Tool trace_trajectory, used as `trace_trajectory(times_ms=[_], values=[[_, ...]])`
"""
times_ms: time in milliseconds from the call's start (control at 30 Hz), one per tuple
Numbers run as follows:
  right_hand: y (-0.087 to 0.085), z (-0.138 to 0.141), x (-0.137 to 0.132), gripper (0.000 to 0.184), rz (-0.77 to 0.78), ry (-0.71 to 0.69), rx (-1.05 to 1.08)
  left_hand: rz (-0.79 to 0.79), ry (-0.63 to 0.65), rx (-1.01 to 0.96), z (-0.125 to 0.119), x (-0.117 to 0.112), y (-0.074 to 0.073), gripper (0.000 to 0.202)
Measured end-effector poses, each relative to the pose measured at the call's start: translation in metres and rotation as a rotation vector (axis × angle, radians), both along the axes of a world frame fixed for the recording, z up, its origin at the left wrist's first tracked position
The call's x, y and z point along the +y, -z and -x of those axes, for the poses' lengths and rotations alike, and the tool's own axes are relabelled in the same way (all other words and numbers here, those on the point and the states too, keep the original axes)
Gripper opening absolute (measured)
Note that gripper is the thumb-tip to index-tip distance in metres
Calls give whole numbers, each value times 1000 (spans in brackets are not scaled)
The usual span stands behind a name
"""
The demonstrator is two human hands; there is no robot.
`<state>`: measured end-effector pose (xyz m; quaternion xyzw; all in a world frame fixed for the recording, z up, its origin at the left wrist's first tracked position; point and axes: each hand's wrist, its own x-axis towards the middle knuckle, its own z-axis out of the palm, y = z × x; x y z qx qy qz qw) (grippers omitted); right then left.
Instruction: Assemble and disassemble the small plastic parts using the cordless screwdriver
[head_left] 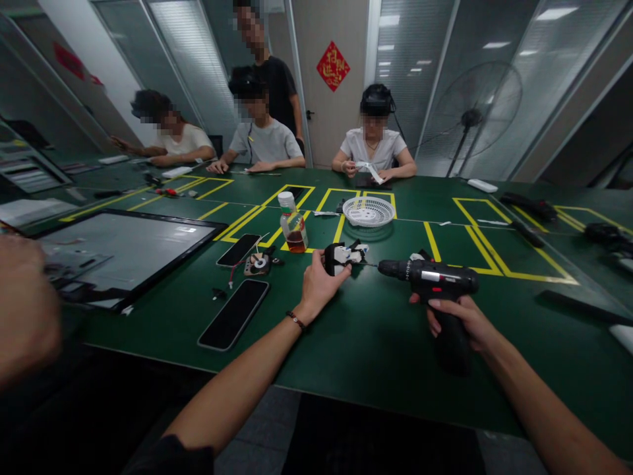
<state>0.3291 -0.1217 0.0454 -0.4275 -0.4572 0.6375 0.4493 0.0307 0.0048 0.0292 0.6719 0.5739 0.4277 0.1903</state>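
My right hand (462, 318) is wrapped round the grip of a black cordless drill (438, 280), whose chuck and thin bit point left. Closed around a small black-and-white part (346, 256), my left hand (321, 282) holds it just above the green table. The bit's tip reaches the right side of this part; whether it touches cannot be made out. Left of my left hand lie a small device with a round white disc (258, 264) and a red wire, a smartphone (234, 315) and a second dark phone (239, 250).
A bottle of reddish-brown liquid (293, 224) and a white plastic basket (368, 212) stand beyond my hands. A large flat panel (133, 244) lies left, near a co-worker's blurred hand (27, 310). Several people are across the green table (376, 356). A dark bar (583, 307) lies right.
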Motion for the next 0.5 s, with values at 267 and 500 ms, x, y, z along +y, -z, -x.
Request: trace_trajectory(times_ms=[267,500], values=[[1,0,-2,27,-36,-35,-4,-1,7,2,1,1,1,60],[1,2,-2,24,-57,-45,-56,6,4,34,2,3,5,61]])
